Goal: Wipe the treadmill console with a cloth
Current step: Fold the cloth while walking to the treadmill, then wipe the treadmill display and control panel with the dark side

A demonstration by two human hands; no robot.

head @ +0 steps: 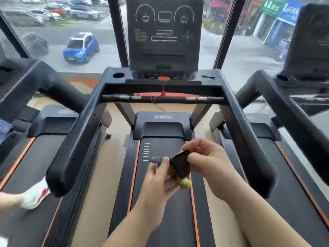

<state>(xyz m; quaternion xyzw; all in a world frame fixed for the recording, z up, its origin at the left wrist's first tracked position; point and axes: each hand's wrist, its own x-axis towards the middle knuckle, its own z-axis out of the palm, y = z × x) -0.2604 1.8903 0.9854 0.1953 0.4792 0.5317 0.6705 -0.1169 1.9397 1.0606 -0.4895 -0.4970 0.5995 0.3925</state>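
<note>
Low in the middle of the frame, both hands meet over the belt (178, 220), each clamped on the cloth (179, 164). The left hand (158, 177) curls round its yellowish lower end; the right hand (208, 161) pinches the dark upper corner. Beyond them, the crossbar (170, 99). At top centre stands the console (164, 32), white outlines on its dark face. A blue car (81, 48) sits outside, upper left.

from my feed this reads as a gym: the treadmill (162, 129) under me, with its tall console (164, 32) and padded handrails (76, 139), stands in a row between a second treadmill (51, 123) on the left and a third treadmill (263, 131) on the right. all three face a big window (105, 56) looking down on a street with a blue car (81, 48) and shopfronts (277, 15).
</note>
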